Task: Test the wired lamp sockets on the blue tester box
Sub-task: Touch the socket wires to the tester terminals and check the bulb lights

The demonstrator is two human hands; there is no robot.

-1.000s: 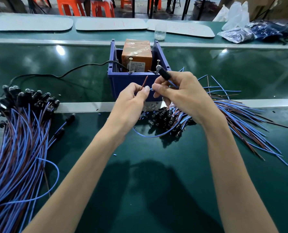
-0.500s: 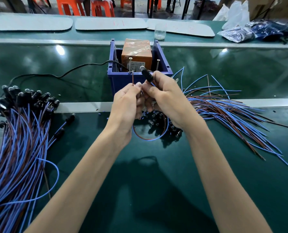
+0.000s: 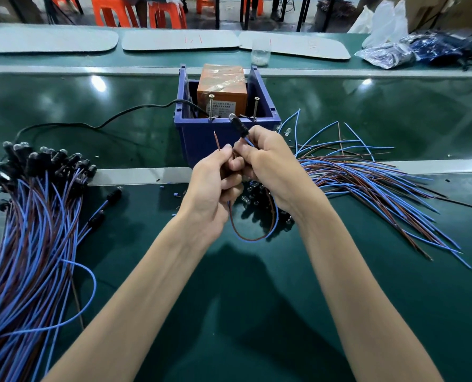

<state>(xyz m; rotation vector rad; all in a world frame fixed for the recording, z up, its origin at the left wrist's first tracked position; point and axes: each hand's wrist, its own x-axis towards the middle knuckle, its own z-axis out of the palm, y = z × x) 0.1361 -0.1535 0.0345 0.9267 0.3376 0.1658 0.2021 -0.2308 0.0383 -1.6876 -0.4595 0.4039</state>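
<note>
Dropped slightly since a moment ago, pinching brown wire end in left hand, gripping black lamp socket in right hand, just before blue tester box, midway across green bench.

The box is dark blue; the block inside it is orange under glossy clear tape, with a pale label. The 2 screws at its near rim are silver. The held socket is black, and its wire is brown. The left bundle and right bundle mix blue and brown, and the left one has black heads. The cable is black, the table dark green, the rail grey and the far stools orange.
</note>
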